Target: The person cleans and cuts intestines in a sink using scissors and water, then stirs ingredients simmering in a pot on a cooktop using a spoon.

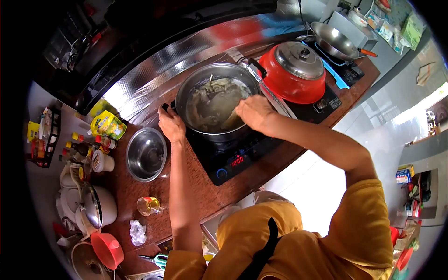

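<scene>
A steel pot [215,135] of cloudy liquid with pale pieces in it stands on a black induction cooktop [205,161], whose red display is lit. At the pot's left side, my left hand [171,123] is closed on its dark handle [166,107]. My right hand [254,112] is closed over the pot's right part, gripping something that reaches down into the liquid; the hand hides most of it. An empty steel bowl [146,154] sits to the left of my left forearm.
A red pot [291,77] with a steel lid and a wok [336,42] stand at the upper right. Bottles, a yellow pouch [107,126], a pale cooker [105,205], a glass cup [148,206], crumpled plastic [137,233] and a red container [107,250] are on the left.
</scene>
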`<state>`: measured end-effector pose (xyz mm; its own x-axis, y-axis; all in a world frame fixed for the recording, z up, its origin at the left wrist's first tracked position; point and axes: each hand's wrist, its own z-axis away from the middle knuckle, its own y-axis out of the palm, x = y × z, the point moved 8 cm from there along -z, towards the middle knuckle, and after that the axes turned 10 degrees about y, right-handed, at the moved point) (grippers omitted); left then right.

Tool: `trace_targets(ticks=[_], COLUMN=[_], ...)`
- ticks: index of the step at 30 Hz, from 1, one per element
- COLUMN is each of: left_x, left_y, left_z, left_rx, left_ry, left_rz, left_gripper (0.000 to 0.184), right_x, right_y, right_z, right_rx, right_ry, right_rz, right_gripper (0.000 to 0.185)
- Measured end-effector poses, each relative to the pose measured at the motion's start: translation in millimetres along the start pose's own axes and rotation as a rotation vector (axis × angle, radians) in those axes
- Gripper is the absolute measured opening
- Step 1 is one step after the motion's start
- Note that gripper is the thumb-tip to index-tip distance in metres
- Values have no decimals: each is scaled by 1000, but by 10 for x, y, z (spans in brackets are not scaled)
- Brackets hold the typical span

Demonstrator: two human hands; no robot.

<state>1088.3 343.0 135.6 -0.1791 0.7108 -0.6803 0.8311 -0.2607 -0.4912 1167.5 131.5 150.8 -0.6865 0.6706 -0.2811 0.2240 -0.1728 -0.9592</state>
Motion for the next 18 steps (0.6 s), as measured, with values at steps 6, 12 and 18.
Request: trace_targets(ticks=[6, 12, 18], left_x=[-56, -38, -71], left_y=[-33, -11, -28], left_z=[38, 40, 43], left_rx=[-12, -8, 13], left_ry=[-73, -102, -123], left_rz=[-35, -10, -39], left_gripper=[27, 26, 27], right_x=[-288, -317, -315], right_y=[-274, -174, 108], right_z=[55, -121, -251], right_rx=[171, 437, 1016], right_ry=[-44, -102, 103], right_rz=[-111, -275, -589], right_gripper=[13, 14, 12])
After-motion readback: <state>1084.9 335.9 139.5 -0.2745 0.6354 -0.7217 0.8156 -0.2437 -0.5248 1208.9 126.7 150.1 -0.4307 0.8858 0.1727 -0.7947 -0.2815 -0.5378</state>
